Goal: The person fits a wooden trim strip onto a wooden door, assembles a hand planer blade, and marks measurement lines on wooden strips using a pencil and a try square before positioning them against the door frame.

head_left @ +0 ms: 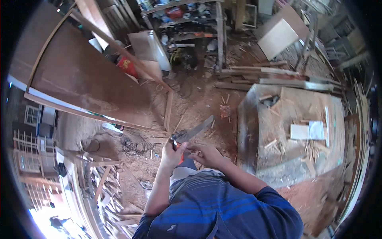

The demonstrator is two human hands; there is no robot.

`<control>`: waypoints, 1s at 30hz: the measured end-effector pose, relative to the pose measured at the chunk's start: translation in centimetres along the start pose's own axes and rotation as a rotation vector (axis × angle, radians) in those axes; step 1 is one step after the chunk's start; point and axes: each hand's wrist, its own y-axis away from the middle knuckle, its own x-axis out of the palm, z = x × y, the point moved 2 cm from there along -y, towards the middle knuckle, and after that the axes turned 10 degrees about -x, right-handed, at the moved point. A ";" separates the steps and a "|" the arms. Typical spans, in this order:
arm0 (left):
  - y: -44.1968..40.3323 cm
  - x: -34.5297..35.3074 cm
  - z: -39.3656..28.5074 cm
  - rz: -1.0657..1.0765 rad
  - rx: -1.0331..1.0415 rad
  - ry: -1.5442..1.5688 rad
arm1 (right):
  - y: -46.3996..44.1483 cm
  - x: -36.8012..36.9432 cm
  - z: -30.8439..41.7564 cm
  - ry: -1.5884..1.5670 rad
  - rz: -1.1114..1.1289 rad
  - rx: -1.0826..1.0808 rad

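Your left hand [172, 156] was clamped on the saw [200, 128] near its orange handle [181, 159], presumably to steady it before your waist; your right hand [209, 155] hovered close, its grip too blurred to tell.

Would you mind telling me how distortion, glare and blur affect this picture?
Head view: fisheye distortion bows the long pale wooden planks at right, and the corners are black; head view: glare burns out a lower-left patch; head view: the flat grey metal blade looks slightly soft.
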 end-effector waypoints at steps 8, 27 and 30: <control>-9.5 -9.7 4.6 -0.107 -0.074 0.109 | -12.1 -2.0 -5.0 0.007 -0.065 0.091; -46.3 -18.0 -13.4 0.349 -0.098 0.346 | -48.6 -14.7 -18.6 0.452 -0.070 0.080; -51.6 -16.8 -15.4 0.274 -0.082 0.433 | -53.7 -17.5 -22.6 0.436 -0.031 0.090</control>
